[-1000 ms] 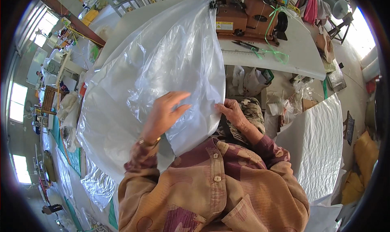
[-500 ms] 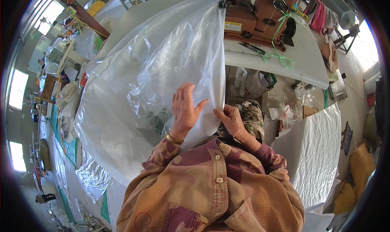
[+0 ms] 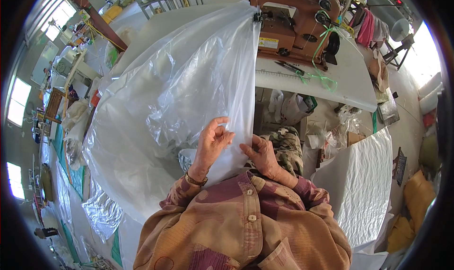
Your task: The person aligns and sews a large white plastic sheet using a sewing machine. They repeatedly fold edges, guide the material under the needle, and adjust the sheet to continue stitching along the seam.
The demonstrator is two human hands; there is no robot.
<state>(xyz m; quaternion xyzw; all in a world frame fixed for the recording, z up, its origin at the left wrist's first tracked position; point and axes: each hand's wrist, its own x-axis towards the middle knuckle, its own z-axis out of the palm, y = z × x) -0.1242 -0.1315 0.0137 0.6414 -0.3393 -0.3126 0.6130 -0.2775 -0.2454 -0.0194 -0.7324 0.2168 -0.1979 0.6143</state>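
Shirt: patterned tan and maroon garment [image 3: 208,218], nearest the camera.
Left hand: positioned over the lower sheet [image 3: 213,144], metal wristband [image 3: 195,179] at the cuff; fingers bent, thumb drawn near them. Whether film is pinched cannot be told. Half a second ago the fingers were straighter and the thumb stood out.
Right hand: grasping the sheet's right edge [image 3: 262,155], thumb on top; it held this edge in the earlier frames also.
Trousers: camouflage cloth [image 3: 286,149], beside the right hand.
Plastic sheet: translucent, creased [image 3: 189,81]; spread from the lap across the left of the bench, upper end at the sewing machine's needle area.
Side material: white, rippled sheet [image 3: 362,185], draped to the person's right.
Bench: pale top [image 3: 350,88], carrying a ruler scale [image 3: 283,75] along the front edge, a slender black tool [image 3: 289,67] just behind it, and green ribbon.
Sewing machine: brown body [image 3: 302,29], lower in view than half a second ago, more of its top showing.
Background: pink cloth [image 3: 365,29] hanging beyond the machine; grey metal rack [image 3: 163,0] at far left.
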